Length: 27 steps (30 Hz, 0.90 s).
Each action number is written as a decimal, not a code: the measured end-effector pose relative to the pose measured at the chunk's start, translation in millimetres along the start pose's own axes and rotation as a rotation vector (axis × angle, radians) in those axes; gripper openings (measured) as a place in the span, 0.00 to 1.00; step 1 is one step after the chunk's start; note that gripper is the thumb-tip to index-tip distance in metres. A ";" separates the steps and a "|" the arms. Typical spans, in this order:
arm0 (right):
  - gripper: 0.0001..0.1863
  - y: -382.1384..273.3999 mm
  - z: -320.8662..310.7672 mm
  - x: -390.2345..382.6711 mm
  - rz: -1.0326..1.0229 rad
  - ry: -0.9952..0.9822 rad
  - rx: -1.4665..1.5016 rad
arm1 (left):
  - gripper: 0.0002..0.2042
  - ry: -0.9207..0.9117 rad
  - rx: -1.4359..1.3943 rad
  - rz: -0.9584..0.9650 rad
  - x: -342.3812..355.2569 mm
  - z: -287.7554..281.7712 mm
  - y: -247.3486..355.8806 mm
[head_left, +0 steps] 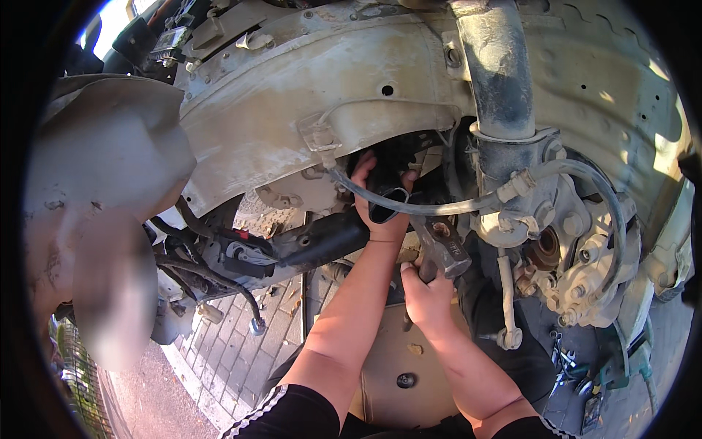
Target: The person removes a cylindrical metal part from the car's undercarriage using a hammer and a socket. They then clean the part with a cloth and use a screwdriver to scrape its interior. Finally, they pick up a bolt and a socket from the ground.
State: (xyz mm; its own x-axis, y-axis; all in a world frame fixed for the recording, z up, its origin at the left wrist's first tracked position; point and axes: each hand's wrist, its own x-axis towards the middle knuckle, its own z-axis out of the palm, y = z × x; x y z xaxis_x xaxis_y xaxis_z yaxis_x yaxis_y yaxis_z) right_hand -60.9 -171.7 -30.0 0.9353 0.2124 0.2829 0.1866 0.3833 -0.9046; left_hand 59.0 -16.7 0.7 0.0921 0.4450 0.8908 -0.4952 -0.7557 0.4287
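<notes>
My left hand [373, 219] is wrapped around a black part [387, 207] under the wheel-arch panel [270, 139], behind a rubber hose [446, 207]; the part's far end is in shadow. My right hand [424, 293] is closed on the handle of a hammer, below and right of my left hand. The hammer's steel head [446, 245] is tilted beside the black part, just under the hose. To the right stand a dusty strut [497, 73] and the bare brake and hub assembly [574, 263], with a thin link rod [507, 293] hanging down.
A bent grey panel [110, 154] fills the left side, with dark cables [205, 274] dangling beside it. A cardboard mat [395, 395] lies below my arms on paving bricks [219, 351]. Wrenches [563, 362] lie at the lower right, near a green metal stand [618, 366].
</notes>
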 end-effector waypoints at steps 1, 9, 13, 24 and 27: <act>0.06 -0.4 0.5 0.1 -0.028 -0.025 -0.065 | 0.37 -0.014 -0.022 -0.006 0.5 -0.3 0.6; 0.07 1.1 -33.1 -44.5 -0.165 -0.066 -0.302 | 0.34 -0.358 -0.126 0.232 -16.0 -50.0 27.2; 0.07 6.4 -89.7 -102.1 -0.152 -0.248 -0.513 | 0.32 -0.523 -0.090 0.293 -49.3 -111.0 69.6; 0.04 49.5 -140.4 -152.2 -0.163 -0.310 -0.589 | 0.29 -0.960 -0.215 -0.215 -150.3 -210.0 131.9; 0.05 54.8 -142.3 -148.4 -0.131 -0.320 -0.578 | 0.31 -0.935 -0.161 -0.497 -193.5 -232.3 133.4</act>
State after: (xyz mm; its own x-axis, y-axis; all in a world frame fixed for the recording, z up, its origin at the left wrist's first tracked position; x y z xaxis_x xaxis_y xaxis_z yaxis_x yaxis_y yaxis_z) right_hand -146.7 -310.1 -167.0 0.7756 0.4868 0.4018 0.5063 -0.0996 -0.8566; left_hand -225.5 -92.0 -149.5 0.9061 0.0888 0.4136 -0.3223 -0.4883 0.8110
